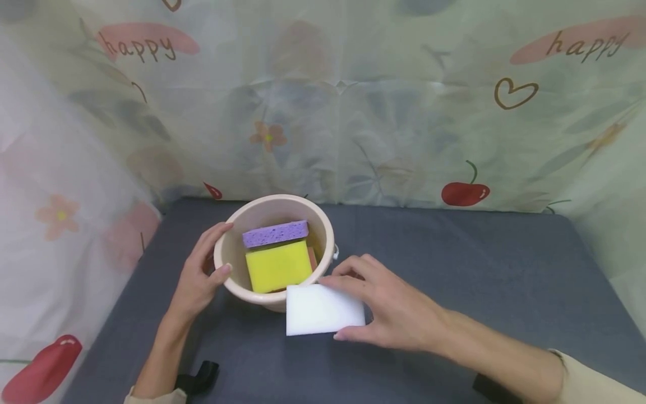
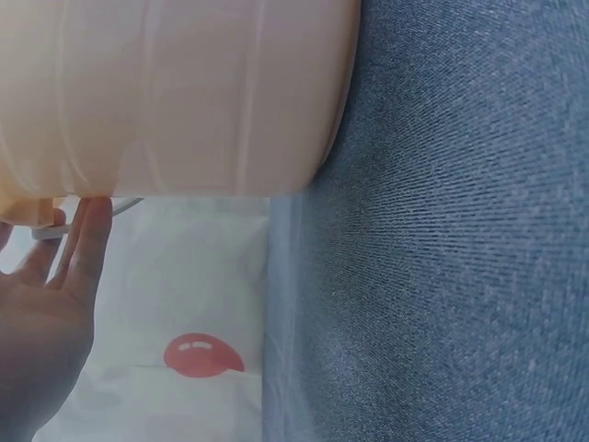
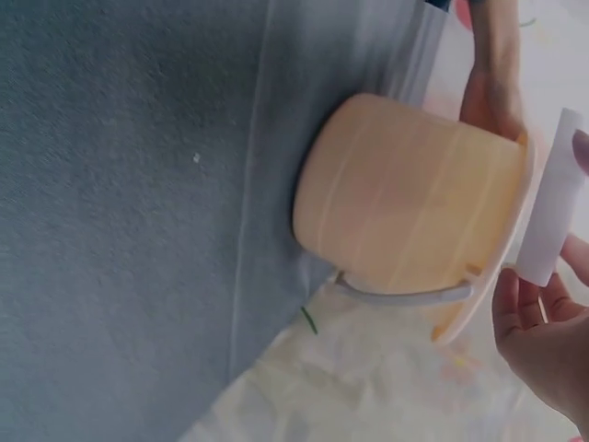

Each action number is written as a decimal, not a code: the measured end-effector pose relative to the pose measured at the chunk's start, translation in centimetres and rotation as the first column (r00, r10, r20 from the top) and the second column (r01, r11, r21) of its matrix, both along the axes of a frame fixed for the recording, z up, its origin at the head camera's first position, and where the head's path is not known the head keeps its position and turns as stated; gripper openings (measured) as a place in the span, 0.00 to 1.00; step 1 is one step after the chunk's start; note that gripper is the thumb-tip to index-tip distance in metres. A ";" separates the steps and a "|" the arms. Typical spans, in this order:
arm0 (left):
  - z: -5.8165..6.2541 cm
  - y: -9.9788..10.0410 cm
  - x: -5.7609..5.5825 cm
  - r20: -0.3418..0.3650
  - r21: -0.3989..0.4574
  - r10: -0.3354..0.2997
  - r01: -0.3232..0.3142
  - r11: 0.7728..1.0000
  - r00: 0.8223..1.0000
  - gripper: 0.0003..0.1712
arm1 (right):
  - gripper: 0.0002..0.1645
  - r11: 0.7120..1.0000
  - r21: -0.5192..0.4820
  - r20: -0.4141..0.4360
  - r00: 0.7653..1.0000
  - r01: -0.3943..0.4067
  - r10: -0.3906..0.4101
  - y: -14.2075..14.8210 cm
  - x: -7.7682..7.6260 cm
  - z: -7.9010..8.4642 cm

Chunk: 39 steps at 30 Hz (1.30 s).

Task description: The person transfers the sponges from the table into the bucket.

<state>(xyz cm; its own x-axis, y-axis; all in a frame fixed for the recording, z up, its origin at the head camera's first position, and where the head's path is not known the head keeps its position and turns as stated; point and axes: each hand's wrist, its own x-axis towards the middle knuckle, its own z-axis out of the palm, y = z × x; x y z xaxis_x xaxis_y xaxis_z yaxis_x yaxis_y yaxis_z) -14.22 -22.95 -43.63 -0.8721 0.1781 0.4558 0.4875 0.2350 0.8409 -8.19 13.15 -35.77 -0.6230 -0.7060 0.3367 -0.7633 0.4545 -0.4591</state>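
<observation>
A cream bucket (image 1: 224, 247) stands upright at the table's back left. My left hand (image 1: 199, 275) holds its left side, thumb at the rim; in the left wrist view, that hand's fingers (image 2: 89, 244) lie along the bucket wall (image 2: 184, 101). Inside, a purple sponge (image 1: 275, 233) lies behind a yellow sponge (image 1: 280, 266), with a brown edge (image 1: 313, 258) showing beside it. Between thumb and fingers, my right hand (image 1: 388, 306) pinches a white sponge (image 1: 323, 310), which overlaps the bucket's front right rim in the head view. The right wrist view shows this white sponge (image 3: 552, 203) just above the rim.
A grey handle (image 3: 405, 296) hangs on the bucket's side. Dark grey cloth covers the table (image 1: 454, 269). Printed curtains (image 1: 383, 112) rise along the back and sides. A black strap piece (image 1: 202, 377) shows at the left wrist.
</observation>
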 end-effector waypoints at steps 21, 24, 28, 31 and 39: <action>-0.2 0.3 -0.3 0.011 -0.012 0.007 -0.007 1.000 1.000 0.39 | 0.39 0.999 0.010 -0.088 0.996 0.035 -0.034 -2.2 -4.5 2.2; -0.2 0.2 -0.2 0.009 -0.003 0.014 -0.014 1.000 1.000 0.38 | 0.39 0.999 0.006 -0.079 0.996 0.046 -0.045 -2.7 -5.3 2.7; -0.1 0.3 -0.1 -0.002 0.018 0.008 -0.008 1.000 1.000 0.38 | 0.39 0.998 0.013 -0.061 0.996 0.066 -0.065 -3.4 -6.1 2.8; -0.1 0.3 -0.1 -0.003 0.028 0.004 -0.003 1.000 1.000 0.38 | 0.38 0.997 0.018 -0.038 0.997 0.073 -0.072 -3.9 -6.6 2.5; 0.0 0.2 0.1 -0.001 0.019 0.004 -0.004 1.000 1.000 0.39 | 0.35 0.998 -0.011 0.037 0.998 0.059 -0.058 -5.4 -7.4 1.9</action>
